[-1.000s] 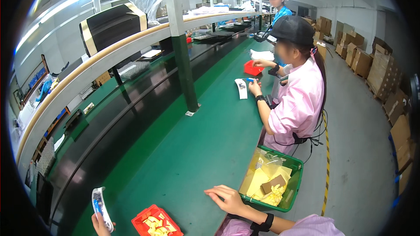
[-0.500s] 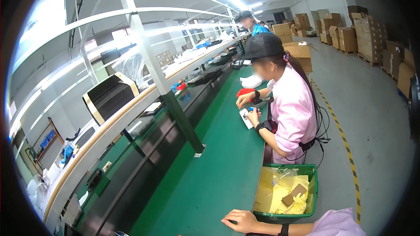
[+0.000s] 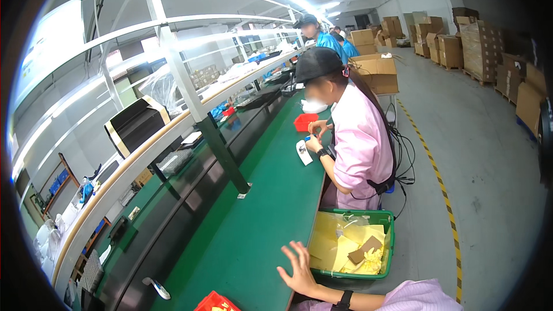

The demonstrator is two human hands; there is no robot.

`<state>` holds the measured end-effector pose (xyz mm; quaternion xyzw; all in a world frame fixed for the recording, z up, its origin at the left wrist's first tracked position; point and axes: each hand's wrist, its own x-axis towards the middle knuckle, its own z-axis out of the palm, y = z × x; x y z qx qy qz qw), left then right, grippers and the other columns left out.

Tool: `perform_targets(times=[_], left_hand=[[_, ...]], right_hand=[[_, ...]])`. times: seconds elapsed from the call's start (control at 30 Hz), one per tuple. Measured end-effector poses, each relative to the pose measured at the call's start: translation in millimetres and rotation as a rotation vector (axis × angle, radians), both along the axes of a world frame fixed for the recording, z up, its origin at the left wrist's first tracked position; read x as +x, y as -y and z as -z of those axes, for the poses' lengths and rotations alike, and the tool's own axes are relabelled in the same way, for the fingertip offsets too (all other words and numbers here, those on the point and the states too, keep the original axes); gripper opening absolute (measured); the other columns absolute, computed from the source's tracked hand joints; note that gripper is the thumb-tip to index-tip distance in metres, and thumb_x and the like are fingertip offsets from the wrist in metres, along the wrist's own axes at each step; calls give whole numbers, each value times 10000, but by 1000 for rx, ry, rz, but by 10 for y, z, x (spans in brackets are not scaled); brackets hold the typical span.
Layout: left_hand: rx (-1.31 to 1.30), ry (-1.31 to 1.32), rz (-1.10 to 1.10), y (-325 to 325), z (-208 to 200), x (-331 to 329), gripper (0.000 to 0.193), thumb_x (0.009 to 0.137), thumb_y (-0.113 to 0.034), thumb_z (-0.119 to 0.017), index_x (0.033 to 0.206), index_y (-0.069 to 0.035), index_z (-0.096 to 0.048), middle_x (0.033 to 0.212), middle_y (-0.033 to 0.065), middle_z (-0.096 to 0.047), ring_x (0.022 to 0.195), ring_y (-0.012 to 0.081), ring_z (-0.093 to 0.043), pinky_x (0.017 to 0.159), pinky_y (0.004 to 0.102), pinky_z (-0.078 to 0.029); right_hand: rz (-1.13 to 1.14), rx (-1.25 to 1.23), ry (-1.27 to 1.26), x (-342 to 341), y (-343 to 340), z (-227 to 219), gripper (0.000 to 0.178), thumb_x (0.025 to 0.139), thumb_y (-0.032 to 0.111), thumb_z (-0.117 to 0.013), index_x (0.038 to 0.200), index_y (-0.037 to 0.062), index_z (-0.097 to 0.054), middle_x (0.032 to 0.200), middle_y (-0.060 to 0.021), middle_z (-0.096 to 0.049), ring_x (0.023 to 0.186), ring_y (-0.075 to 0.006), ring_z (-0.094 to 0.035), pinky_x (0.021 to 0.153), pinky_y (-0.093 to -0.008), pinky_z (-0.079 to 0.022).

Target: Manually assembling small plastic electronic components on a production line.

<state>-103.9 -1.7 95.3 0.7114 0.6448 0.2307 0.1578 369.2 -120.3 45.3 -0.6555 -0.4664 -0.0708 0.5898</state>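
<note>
My right hand point(image 3: 299, 272) reaches in from the lower right, with a pink sleeve and a black wrist strap behind it. It is raised beside the green tabletop's point(image 3: 245, 242) near edge, fingers spread and nothing in them. My left hand is out of sight. At the bottom of the view, left of my hand, a red bin point(image 3: 214, 302) holding small yellow pieces is partly cut off. Farther left lies a small white and dark curved object point(image 3: 156, 288), whose kind I cannot make out.
A green crate point(image 3: 387, 253) with yellow sheets and a brown piece stands against the table edge, just beyond my hand. Past it a co-worker point(image 3: 363, 138) in pink handles small parts over a white piece point(image 3: 303, 153). A metal post point(image 3: 222, 158) rises from the table.
My right hand has lifted from the table edge and spread its fingers. The view has shifted, bringing the red bin and white object into sight. The co-worker's hands have moved slightly.
</note>
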Motion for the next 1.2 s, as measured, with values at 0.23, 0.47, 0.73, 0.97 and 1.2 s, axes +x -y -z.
perform_targets(times=[0.23, 0.47, 0.73, 0.97, 1.2], left_hand=[[-622, 654, 301, 2287, -675, 605, 382, 978, -281, -518, 1232, 3, -542, 1126, 150, -633, 1001, 223, -618, 868, 349, -499], [-852, 859, 170, 2897, 702, 933, 531, 1005, -403, -406, 1291, 37, -486, 1256, 201, -552, 1156, 293, -546, 983, 426, -441], [-817, 859, 419, 2724, 977, 1408, 516, 994, -389, -422, 1277, 35, -498, 1245, 196, -555, 1141, 286, -546, 967, 418, -442], [-777, 863, 565, 2735, 1072, 1687, 504, 984, -378, -436, 1265, 33, -509, 1235, 191, -557, 1127, 280, -545, 953, 411, -443], [-738, 920, 648, 2816, 1179, 1818, 491, 974, -367, -450, 1254, 32, -519, 1225, 187, -560, 1113, 274, -544, 939, 404, -444]], right_hand=[[-609, -138, -1157, 300, 52, 566, 849, 785, 384, -765, 1381, -26, -321, 1279, -163, -515, 1148, -217, -529, 966, -402, -434], [-867, -179, -1506, 99, -31, 430, 597, 778, 487, -738, 1214, 119, -564, 1129, -19, -610, 1041, -130, -573, 875, -336, -457], [-1082, 99, -1903, 9, 84, 511, 838, 775, 583, -692, 1406, 140, -364, 1380, -54, -467, 1262, -217, -441, 1040, -449, -369], [-1041, 51, -1944, -88, -30, 515, 888, 757, 639, -671, 1423, 153, -344, 1437, -61, -412, 1300, -229, -404, 1065, -444, -344], [-998, 29, -1925, -85, -75, 529, 877, 756, 659, -656, 1414, 163, -358, 1415, -57, -434, 1276, -230, -427, 1053, -444, -355]])
